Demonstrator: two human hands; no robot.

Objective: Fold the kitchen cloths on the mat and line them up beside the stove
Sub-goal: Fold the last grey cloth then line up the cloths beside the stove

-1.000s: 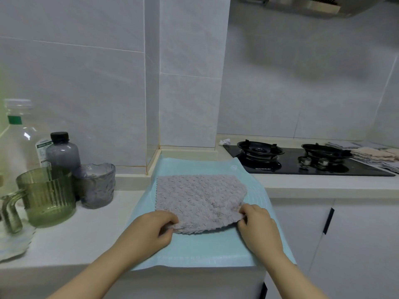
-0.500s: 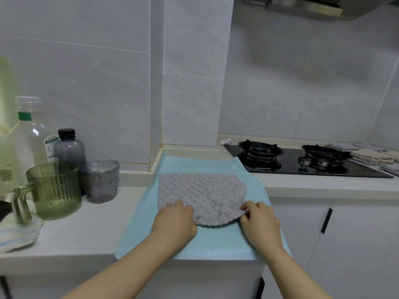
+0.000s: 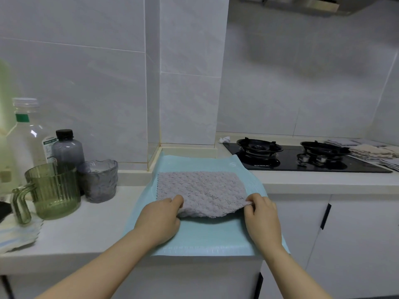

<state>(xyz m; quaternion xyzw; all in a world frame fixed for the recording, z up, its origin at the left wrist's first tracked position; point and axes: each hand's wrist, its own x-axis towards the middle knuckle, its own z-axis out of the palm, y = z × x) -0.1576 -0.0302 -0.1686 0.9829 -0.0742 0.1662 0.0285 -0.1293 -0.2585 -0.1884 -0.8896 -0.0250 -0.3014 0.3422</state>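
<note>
Both hands — left hand, right hand — pinch grey cloth

Nothing could be read: the brand mark on the stove was blurred, and the bottle label print too small.

- Mat: lies on the counter, lower centre of the frame.
- Cloth: lies on the mat. The left hand is at its lower left corner, the right hand at its lower right corner.
- Stove: right of the mat.
- Stacked cloths: right of the stove, at the frame's right edge.
- Jug and cup: left of the mat, side by side.
- Small bottle and tall bottle: behind the jug.
</note>
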